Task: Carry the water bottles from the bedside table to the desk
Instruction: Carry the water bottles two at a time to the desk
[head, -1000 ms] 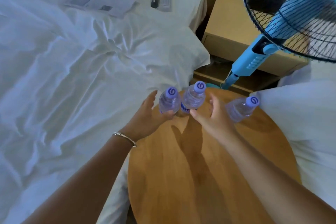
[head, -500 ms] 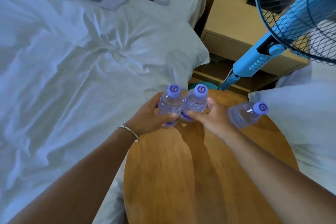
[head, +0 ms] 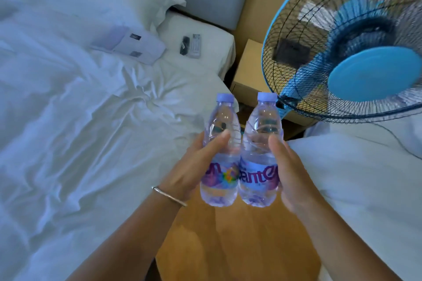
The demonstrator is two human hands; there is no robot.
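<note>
Curling round clear plastic, the fingers of the left hand (head: 194,166) gripped the left water bottle (head: 222,155), thumb laid across its front above the label, while the right hand (head: 290,171) held the right water bottle (head: 260,155) the same way, thumb upright on its ribbed shoulder. Both bottles stood upright, side by side and touching, lifted clear above the round wooden counter (head: 239,246). Each was transparent, with a pale purple cap and a purple printed label. A thin metal bracelet (head: 169,196) circled the left wrist. To the left lay a bed (head: 68,132) with rumpled white sheets; to the upper right stood a blue fan (head: 356,52) in a wire cage.
</note>
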